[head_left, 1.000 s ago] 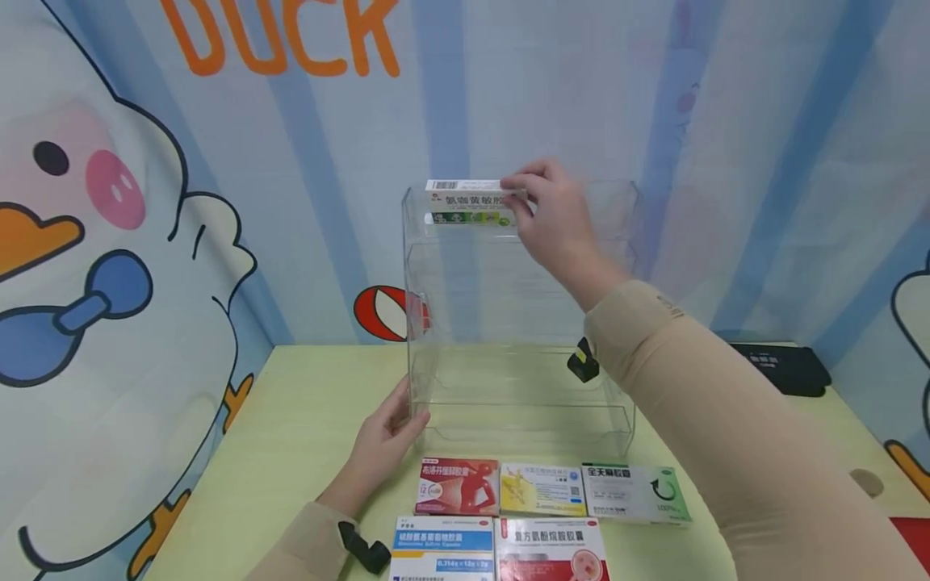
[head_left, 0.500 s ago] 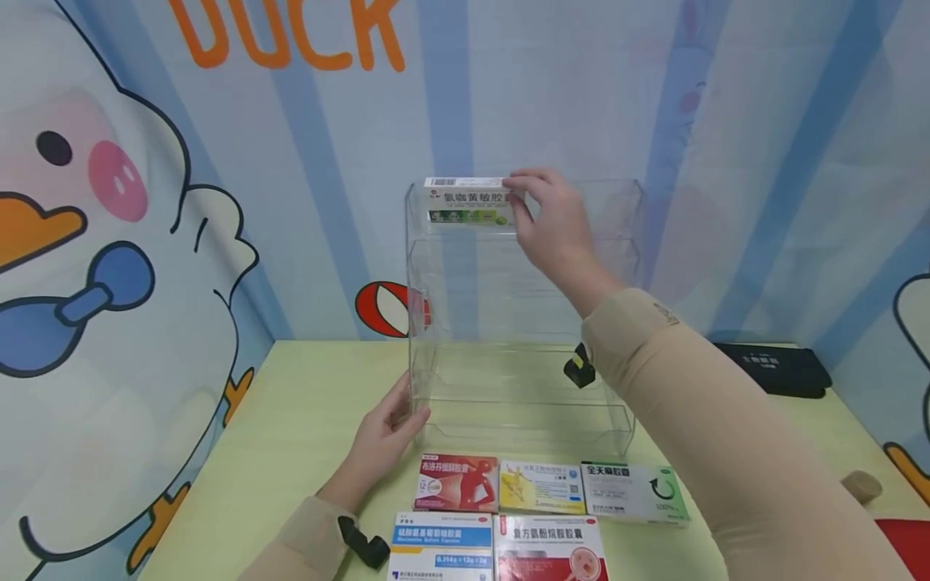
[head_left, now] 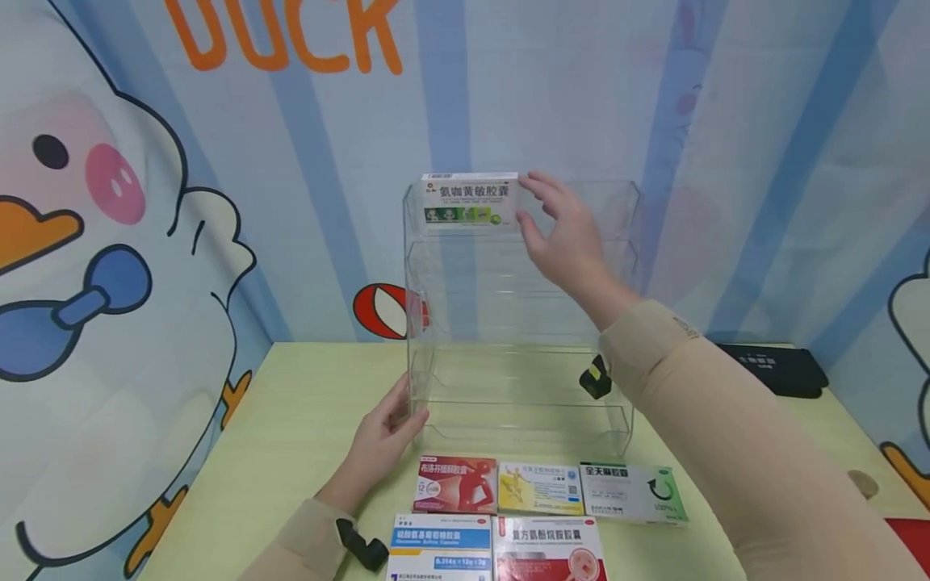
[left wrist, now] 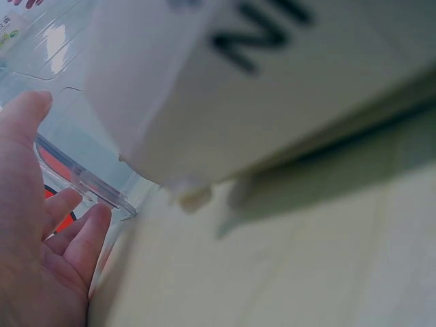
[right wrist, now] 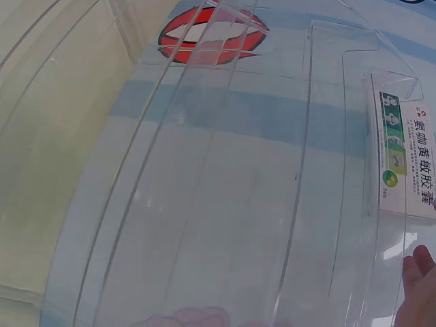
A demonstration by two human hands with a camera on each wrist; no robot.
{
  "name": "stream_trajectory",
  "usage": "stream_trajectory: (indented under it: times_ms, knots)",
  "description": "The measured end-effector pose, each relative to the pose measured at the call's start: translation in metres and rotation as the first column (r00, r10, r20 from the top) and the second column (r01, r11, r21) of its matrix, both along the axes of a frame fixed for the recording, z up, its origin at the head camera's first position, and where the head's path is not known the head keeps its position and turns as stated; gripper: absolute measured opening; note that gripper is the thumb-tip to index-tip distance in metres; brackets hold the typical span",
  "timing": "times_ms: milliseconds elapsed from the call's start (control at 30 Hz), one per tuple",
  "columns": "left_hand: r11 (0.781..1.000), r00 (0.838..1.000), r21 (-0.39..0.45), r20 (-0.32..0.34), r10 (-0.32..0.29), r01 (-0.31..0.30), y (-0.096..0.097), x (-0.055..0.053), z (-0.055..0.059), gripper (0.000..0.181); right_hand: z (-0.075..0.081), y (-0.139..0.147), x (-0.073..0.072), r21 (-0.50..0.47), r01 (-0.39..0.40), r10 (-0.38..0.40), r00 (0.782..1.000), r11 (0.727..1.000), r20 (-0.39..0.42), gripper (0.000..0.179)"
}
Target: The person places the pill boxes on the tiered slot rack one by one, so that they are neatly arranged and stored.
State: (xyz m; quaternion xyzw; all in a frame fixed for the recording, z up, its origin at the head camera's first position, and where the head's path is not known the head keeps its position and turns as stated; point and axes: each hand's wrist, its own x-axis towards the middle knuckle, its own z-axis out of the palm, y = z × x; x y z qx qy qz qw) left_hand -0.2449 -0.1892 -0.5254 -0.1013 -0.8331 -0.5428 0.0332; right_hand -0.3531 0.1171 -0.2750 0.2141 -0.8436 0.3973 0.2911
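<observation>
A clear acrylic display rack (head_left: pixel 508 415) with stepped shelves stands upright on the table. At the left end of its top shelf sits a white medicine box (head_left: pixel 471 200) with a green picture strip, front outward. My right hand (head_left: pixel 570 238) hovers just right of that box, thumb and fingers spread and holding nothing; its fingertips (right wrist: pixel 421 255) show by the box's end in the right wrist view. Low on the rack's left side, my left hand (head_left: pixel 385 436) holds the side wall, thumb in front and the other fingers behind. The left wrist view shows the thumb (left wrist: pixel 30 112) and curled fingers around that edge.
In front of the rack lie a red medicine box (head_left: pixel 456 486), a yellow-white one (head_left: pixel 541 489), a green-white one (head_left: pixel 634 494), a blue-white one (head_left: pixel 441 549) and a red-white one (head_left: pixel 548 550). A black pouch (head_left: pixel 777 369) lies at the back right, before a cartoon curtain (head_left: pixel 327 161).
My right hand has let go of the white medicine box and drawn slightly right. The box now stands more upright on the top shelf, its front fully showing. The left hand stays put.
</observation>
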Motion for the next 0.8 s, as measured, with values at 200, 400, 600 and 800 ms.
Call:
stream_trajectory:
  times_ms: [200,400,600,800]
  knots:
    - [1.0,1.0,-0.011,-0.008,0.011,-0.011,0.001,0.0,0.0,0.075,-0.014,0.019,0.01,0.008,-0.023,0.024,0.991,1.0,-0.129,0.044]
    - [1.0,1.0,-0.006,0.005,0.007,-0.007,0.001,0.0,-0.001,0.076,-0.033,0.035,0.029,0.021,-0.06,0.063,0.968,0.998,-0.243,0.041]
    - [1.0,1.0,-0.011,0.011,0.013,-0.013,0.001,-0.001,-0.001,0.076,-0.066,0.052,0.061,0.067,-0.064,0.076,0.98,0.996,-0.182,0.04]
    - [1.0,1.0,-0.018,0.021,0.022,-0.022,0.002,-0.001,0.0,0.076,-0.102,0.062,0.107,0.195,-0.103,0.126,0.986,0.975,-0.106,0.042]
